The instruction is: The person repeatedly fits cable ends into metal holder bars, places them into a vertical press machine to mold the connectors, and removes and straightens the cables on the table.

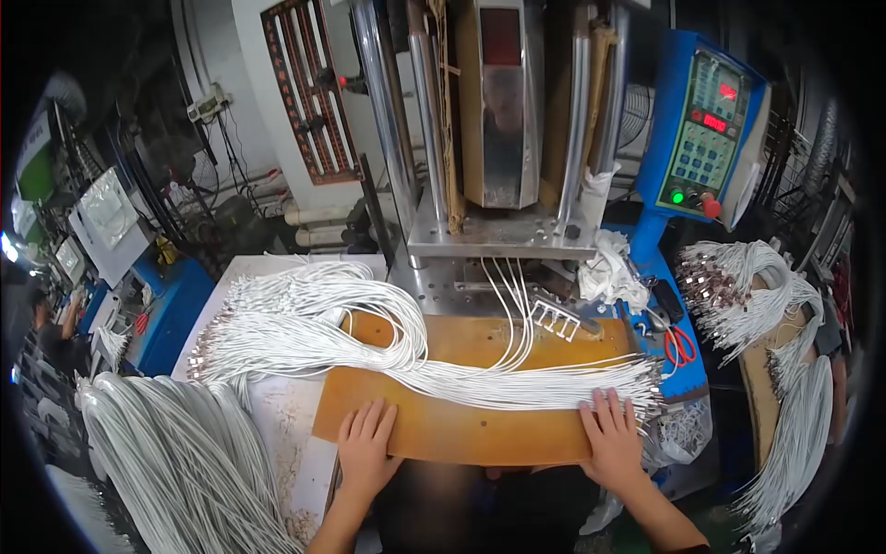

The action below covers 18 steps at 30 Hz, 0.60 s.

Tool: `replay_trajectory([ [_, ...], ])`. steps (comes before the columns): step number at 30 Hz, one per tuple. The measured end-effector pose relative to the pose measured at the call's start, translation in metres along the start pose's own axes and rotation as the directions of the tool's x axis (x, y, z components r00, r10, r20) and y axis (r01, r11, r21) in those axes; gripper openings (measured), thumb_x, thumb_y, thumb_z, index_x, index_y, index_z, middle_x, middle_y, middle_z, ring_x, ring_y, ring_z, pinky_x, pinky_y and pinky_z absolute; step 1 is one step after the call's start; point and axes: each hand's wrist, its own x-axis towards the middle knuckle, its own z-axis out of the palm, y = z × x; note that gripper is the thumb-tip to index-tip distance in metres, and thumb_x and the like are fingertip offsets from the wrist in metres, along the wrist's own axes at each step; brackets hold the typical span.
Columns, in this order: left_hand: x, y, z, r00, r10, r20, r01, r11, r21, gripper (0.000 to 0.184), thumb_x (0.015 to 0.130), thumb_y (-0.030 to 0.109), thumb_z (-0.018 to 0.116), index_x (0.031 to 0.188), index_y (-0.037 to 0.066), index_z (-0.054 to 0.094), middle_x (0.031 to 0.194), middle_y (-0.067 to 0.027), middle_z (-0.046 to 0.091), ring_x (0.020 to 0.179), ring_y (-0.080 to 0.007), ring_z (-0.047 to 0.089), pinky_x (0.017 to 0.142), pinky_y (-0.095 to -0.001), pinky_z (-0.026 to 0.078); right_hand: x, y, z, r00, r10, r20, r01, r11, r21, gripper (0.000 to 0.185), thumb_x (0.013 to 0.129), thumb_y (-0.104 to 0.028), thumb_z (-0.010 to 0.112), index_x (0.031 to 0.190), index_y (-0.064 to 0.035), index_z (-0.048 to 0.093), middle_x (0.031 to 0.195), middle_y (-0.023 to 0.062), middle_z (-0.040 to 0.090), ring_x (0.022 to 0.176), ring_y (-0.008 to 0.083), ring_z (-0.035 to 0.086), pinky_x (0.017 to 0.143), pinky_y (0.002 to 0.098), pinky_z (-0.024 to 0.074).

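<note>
My left hand [367,445] lies flat with fingers stretched on the front edge of an amber board [452,434]. My right hand [611,439] rests at the board's right end, its fingers spread and their tips touching a bundle of white cables [517,388]. The bundle runs across the board, its tipped ends fanned out at the right, and curls into a looped pile of cables [314,323] at the left. A few cables [506,314] lead up under the press [503,245]. Beside them lies a small white comb-shaped piece [556,320].
A blue control box [711,129] with red digits and a green light stands at the right. Red-handled scissors [679,346] lie on the blue surface below it. Thick cable bundles hang at the left [175,452] and right [794,425]. Crumpled white material [613,272] sits beside the press.
</note>
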Motion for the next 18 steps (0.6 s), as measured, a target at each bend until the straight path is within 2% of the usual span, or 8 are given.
replay_trajectory([
  [2,-0.0008,-0.0002,0.0021,0.999,-0.001,-0.038,0.002,1.0,0.007,0.077,0.062,0.025,0.084,0.133,0.01,0.055,0.138,-0.0127,0.053,0.129,-0.0312,0.048,0.108,-0.0484,0.034,-0.0003,-0.0004,0.0057,0.999,0.005,-0.041,-0.008,0.997,-0.071,0.09,0.066,-0.036,0.082,0.141,-0.0051,0.044,0.147,0.0199,0.042,0.14,0.0391,0.034,0.115,0.058,0.021],
  [6,-0.0031,0.0028,0.0038,0.997,-0.043,-0.067,0.041,0.999,-0.022,0.071,0.064,0.029,0.083,0.128,0.009,0.059,0.137,-0.0127,0.055,0.129,-0.0313,0.049,0.109,-0.049,0.032,-0.0041,-0.0002,0.0091,0.991,0.031,-0.132,-0.029,0.999,0.022,0.088,0.064,-0.033,0.083,0.14,-0.0077,0.047,0.148,0.0183,0.042,0.14,0.0388,0.035,0.115,0.0573,0.0205],
  [15,-0.0034,0.0031,0.0053,0.996,-0.055,-0.066,0.053,0.998,-0.031,0.073,0.062,0.027,0.085,0.128,0.01,0.059,0.137,-0.0123,0.055,0.129,-0.0304,0.049,0.109,-0.049,0.032,-0.0021,-0.0034,0.0054,0.988,0.064,-0.14,-0.055,0.996,0.065,0.084,0.064,-0.03,0.083,0.138,-0.0077,0.049,0.147,0.0175,0.042,0.138,0.0385,0.036,0.115,0.0562,0.0216],
  [18,-0.0012,0.0047,0.0051,0.995,-0.072,-0.064,0.068,0.996,-0.054,0.077,0.061,0.023,0.085,0.131,0.01,0.056,0.137,-0.0125,0.054,0.129,-0.031,0.048,0.111,-0.0515,0.029,-0.0001,-0.0019,0.0076,0.988,0.074,-0.135,-0.066,0.996,0.066,0.085,0.063,-0.031,0.083,0.137,-0.0078,0.049,0.147,0.0174,0.043,0.138,0.0384,0.036,0.115,0.0555,0.0218],
])
